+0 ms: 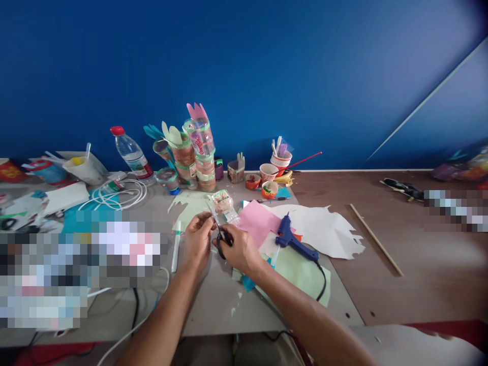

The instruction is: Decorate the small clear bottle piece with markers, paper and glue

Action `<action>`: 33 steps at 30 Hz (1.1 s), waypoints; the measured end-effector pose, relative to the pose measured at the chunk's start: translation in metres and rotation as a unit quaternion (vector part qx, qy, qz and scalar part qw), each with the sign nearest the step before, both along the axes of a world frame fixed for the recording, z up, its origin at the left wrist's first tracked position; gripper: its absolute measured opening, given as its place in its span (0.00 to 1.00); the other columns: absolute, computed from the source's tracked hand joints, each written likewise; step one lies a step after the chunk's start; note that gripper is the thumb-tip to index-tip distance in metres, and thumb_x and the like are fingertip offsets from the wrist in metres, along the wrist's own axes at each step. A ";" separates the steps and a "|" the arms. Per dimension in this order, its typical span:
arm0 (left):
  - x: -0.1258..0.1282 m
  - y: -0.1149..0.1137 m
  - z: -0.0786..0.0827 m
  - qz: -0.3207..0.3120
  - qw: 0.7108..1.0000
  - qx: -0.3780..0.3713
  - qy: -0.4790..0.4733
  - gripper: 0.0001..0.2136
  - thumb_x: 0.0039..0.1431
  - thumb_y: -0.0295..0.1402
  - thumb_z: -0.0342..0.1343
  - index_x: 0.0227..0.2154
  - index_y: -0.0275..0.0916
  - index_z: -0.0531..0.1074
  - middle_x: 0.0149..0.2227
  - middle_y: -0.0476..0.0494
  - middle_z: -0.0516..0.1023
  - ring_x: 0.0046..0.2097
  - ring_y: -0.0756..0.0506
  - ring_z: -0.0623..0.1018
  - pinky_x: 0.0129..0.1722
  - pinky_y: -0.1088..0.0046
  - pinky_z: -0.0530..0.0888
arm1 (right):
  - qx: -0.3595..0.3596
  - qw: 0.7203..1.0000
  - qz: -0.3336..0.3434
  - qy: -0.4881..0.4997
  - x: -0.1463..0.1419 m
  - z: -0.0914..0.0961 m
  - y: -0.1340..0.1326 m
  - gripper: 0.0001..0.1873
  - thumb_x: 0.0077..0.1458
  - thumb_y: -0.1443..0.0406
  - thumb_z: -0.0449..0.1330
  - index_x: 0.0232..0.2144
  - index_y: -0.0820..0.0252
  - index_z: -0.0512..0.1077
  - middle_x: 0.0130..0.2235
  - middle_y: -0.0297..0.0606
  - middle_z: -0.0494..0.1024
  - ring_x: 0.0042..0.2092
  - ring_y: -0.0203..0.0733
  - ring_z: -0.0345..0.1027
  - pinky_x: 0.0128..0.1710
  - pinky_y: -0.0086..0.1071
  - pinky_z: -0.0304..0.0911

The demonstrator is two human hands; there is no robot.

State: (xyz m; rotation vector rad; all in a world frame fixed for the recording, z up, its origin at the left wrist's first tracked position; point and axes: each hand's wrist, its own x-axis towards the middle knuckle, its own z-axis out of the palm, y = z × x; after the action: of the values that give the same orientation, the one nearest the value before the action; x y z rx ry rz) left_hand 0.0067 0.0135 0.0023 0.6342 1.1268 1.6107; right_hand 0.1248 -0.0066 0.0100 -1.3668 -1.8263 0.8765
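Observation:
My right hand (241,245) is closed around the black handles of a pair of scissors (220,248). The blades point up and away from me, past the fingertips of my left hand (198,238). That hand is pinched just left of the scissors; whatever sits between its fingers is too small to make out. Just beyond the blades lies a clear plastic cup piece with a printed label (221,200). Pink paper (260,223) rests to the right of my right hand, and a blue glue gun (293,239) lies beside it. Left of my left hand is a white marker-like stick (177,246).
Stacked decorated plastic cups (205,168) stand by the blue wall, with a red-capped bottle (131,155) to their left. Paper bowls (281,160) are at the back. White cut paper (328,231) and a wooden stick (375,239) lie right; a white cable (133,195) coils left.

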 end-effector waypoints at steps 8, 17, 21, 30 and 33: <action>0.001 0.002 0.003 0.002 1.000 -0.002 -0.007 0.14 0.36 0.33 0.66 0.29 0.37 0.72 0.21 0.54 0.72 0.23 0.54 0.69 0.23 0.79 0.62 | 0.005 1.000 0.018 0.017 0.002 0.000 0.002 0.09 0.50 0.68 0.58 0.35 0.61 0.75 0.26 0.32 0.74 0.27 0.34 0.62 0.28 0.26 0.55; -0.002 0.003 0.004 0.015 1.000 0.003 -0.013 0.23 0.35 0.32 0.66 0.37 0.39 0.64 0.21 0.57 0.71 0.24 0.53 0.71 0.28 0.78 0.65 | -0.018 0.997 0.035 0.059 0.004 0.000 0.004 0.06 0.49 0.68 0.57 0.30 0.60 0.73 0.22 0.29 0.66 0.26 0.33 0.56 0.27 0.26 0.51; -0.005 0.002 0.006 -0.008 1.000 0.009 0.021 0.23 0.38 0.34 0.64 0.39 0.40 0.64 0.23 0.56 0.71 0.25 0.52 0.71 0.28 0.76 0.65 | -0.047 0.993 0.045 0.100 0.006 -0.003 0.006 0.05 0.48 0.65 0.57 0.28 0.60 0.72 0.21 0.27 0.61 0.26 0.32 0.52 0.25 0.26 0.49; -0.007 0.001 0.003 0.020 0.997 0.030 0.066 0.18 0.42 0.30 0.60 0.39 0.39 0.64 0.24 0.53 0.73 0.27 0.51 0.73 0.30 0.75 0.67 | -0.096 0.980 0.078 0.158 0.008 -0.011 0.011 0.09 0.47 0.60 0.59 0.27 0.61 0.71 0.22 0.26 0.56 0.25 0.31 0.48 0.24 0.26 0.46; -0.007 0.003 0.003 0.024 0.998 0.031 0.052 0.19 0.42 0.29 0.60 0.39 0.39 0.64 0.24 0.53 0.73 0.26 0.52 0.72 0.31 0.75 0.66 | -0.111 0.977 0.087 0.160 0.008 -0.012 0.012 0.11 0.48 0.58 0.60 0.27 0.61 0.71 0.22 0.26 0.56 0.25 0.31 0.48 0.23 0.26 0.46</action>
State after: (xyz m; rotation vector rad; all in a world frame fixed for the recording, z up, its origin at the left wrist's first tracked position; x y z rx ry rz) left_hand -0.0003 0.0163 0.0050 0.7437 1.1790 1.6740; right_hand 0.1332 0.0051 -0.0025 -1.1268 -1.6505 1.3443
